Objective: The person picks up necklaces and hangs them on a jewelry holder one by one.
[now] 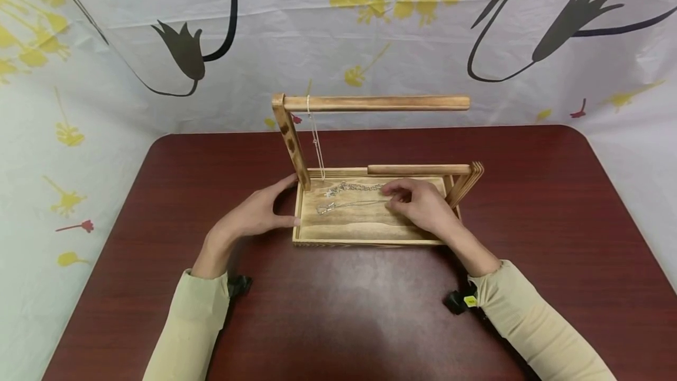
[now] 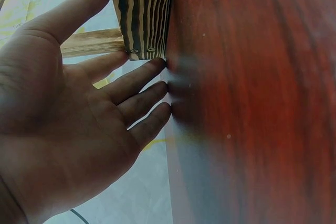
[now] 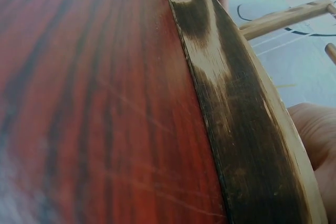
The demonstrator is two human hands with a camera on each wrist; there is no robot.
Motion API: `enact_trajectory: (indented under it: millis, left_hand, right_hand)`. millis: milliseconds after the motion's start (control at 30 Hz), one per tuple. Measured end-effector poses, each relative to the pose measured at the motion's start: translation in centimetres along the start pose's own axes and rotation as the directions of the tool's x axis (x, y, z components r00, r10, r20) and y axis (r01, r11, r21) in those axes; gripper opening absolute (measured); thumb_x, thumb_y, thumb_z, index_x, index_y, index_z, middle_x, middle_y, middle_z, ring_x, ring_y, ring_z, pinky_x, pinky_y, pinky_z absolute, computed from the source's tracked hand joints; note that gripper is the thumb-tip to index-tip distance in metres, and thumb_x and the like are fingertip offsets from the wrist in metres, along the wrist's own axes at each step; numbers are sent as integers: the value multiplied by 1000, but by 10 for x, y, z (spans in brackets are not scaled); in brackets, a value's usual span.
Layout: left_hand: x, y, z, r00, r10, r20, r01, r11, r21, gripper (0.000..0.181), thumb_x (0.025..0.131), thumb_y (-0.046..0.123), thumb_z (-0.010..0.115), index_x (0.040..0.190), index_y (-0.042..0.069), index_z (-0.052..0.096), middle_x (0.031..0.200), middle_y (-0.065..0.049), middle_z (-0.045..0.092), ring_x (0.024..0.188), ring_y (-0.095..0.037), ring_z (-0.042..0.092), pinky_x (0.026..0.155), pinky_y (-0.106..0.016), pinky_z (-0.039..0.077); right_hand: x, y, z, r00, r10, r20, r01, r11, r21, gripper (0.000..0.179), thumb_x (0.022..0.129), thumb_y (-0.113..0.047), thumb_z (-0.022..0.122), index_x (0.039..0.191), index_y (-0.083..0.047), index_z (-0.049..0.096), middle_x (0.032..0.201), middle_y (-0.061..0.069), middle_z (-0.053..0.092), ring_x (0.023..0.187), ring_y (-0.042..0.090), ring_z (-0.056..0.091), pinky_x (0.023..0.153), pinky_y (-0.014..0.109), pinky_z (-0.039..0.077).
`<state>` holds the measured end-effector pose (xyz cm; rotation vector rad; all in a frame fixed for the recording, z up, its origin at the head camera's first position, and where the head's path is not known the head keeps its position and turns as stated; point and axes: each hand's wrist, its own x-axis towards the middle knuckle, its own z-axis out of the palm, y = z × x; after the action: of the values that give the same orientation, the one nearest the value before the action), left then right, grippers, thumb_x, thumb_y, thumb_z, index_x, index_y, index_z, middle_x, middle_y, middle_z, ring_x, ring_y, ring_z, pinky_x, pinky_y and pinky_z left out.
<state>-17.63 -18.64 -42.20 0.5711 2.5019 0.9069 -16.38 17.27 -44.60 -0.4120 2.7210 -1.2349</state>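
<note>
A wooden jewelry stand has a shallow tray base (image 1: 370,231), a tall upright (image 1: 290,137) at its left and a top bar (image 1: 375,103). One thin necklace (image 1: 315,143) hangs from that bar near the upright. On the tray floor lie a thicker silver chain necklace (image 1: 344,189) and a thin silver necklace (image 1: 349,204) with a pendant at its left end. My right hand (image 1: 423,207) is over the tray and pinches the thin necklace's right end between thumb and fingers. With fingers extended, my left hand (image 1: 256,210) touches the tray's left side.
A shorter, lower bar (image 1: 418,169) runs along the stand's back right, joined to a right post (image 1: 465,184). The stand sits on a dark red wooden table (image 1: 338,298). Behind it hangs a white cloth (image 1: 254,75) printed with flowers.
</note>
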Motion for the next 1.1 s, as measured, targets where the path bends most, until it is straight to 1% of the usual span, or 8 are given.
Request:
enact_trajectory:
  millis: [200,433,733,933,1100]
  left_hand:
    - [0,1,0,1000,-10,6,10,1000,1,98,86,35,79,160,15,19,163,-9,25,147,-32,25,115,-52,27]
    - [-3,1,0,1000,-2,2,2,1000,-7,97,86,34,79,160,14,19,162,-10,25,147,-33,25,115,-54,27]
    - [-3,1,1,1000,-7,15,7,1000,-11,97,87,34,78,161,15,18,163,-9,23,147,-32,24,115,-53,27]
    - [-2,1,1,1000,-17,12,17,1000,-20,97,87,34,79,161,16,18,163,-8,23,147,-31,24,115,-53,26]
    - [-2,1,1,1000,-21,16,22,999,-31,97,87,35,78,161,18,18,163,-7,23,148,-31,23,115,-53,26]
  right_hand:
    - [2,0,1,1000,-6,-1,6,1000,-26,26,86,-11,76,112,-16,75,97,-2,71,81,12,64,72,32,51]
    - [3,-1,4,1000,-12,-1,12,999,-53,19,86,-13,76,105,-15,75,90,-2,69,80,12,62,72,32,50]
    - [4,-3,6,1000,21,-6,-22,998,-64,14,85,-16,77,99,-15,74,85,-2,67,80,13,61,74,32,49]
    - [4,-2,6,1000,22,-19,-24,996,-83,12,84,-17,79,96,-15,74,82,-3,66,77,13,60,72,31,48]
    - [5,-5,6,997,71,-31,-74,993,-97,11,84,-22,81,92,-17,75,80,-3,66,75,13,60,70,31,48]
